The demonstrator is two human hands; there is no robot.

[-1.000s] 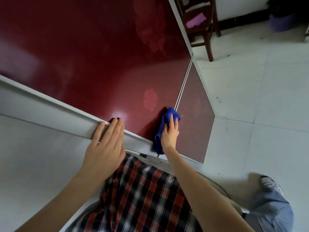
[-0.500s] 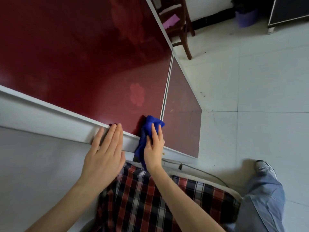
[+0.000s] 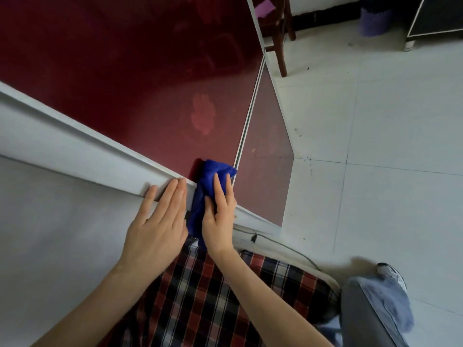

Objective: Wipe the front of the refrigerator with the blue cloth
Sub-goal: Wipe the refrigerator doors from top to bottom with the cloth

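Right hand (image 3: 220,219) reaches up from the bottom middle of the frame with a bare, nearly straight arm. Its fingers are straight and close together, and they press flat on the bunched bright blue cloth (image 3: 204,194). The thumb lies along the cloth too. The hand pushes the cloth; it does not squeeze it.

The cloth sits at the middle of the frame, on the shiny dark red refrigerator front (image 3: 125,83), right at its near edge. One end of the cloth hangs down under the palm.

The left hand (image 3: 157,226) is just beside the cloth, on its left. It is flat and spread open, and its fingertips rest on the long white edge strip (image 3: 75,136) of the refrigerator. It holds nothing.

Just right of the cloth is the thin pale line (image 3: 246,126) between the two red doors. Lots of red door stretches to the upper left. On the right is the white tiled floor (image 3: 375,146), and a brown wooden chair (image 3: 278,33) stands at the top.
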